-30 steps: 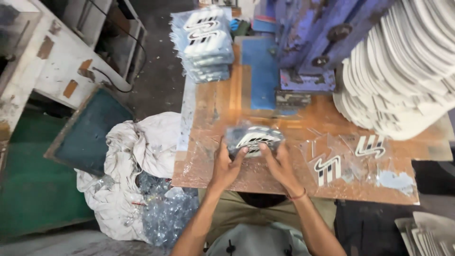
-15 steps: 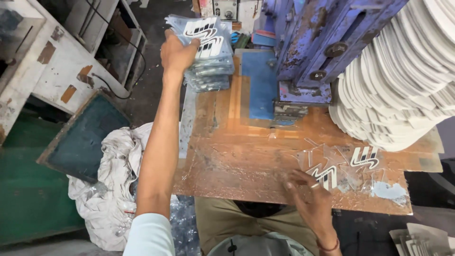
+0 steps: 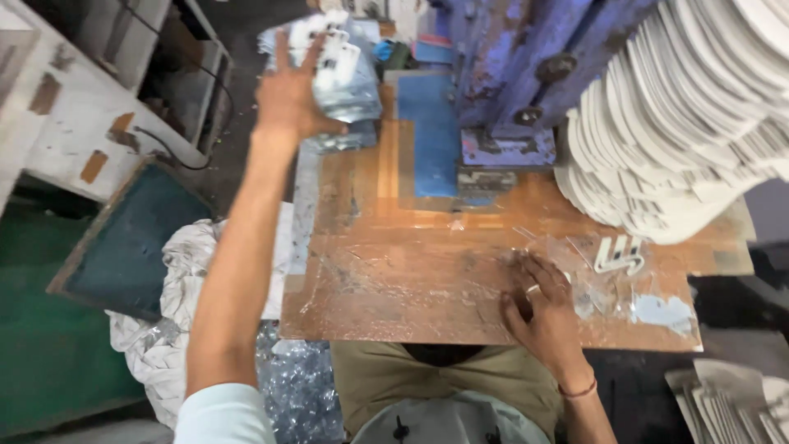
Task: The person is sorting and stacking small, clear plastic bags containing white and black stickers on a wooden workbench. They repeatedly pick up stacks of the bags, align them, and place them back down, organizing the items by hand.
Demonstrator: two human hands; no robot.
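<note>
Left hand (image 3: 289, 97) remains stretched out, palm and fingers now pressed flat on stack of packed emblems (image 3: 341, 78), squaring it; not gripping. Right hand (image 3: 544, 302) moved onto clear film (image 3: 596, 284), fingers spread flat, loose white emblem (image 3: 618, 255) just beyond fingertips.

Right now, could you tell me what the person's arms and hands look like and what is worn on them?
Both hands are bare, without gloves. The left hand comes from an arm with a pale blue short sleeve. The right hand has a thin reddish thread band at the wrist.
</note>
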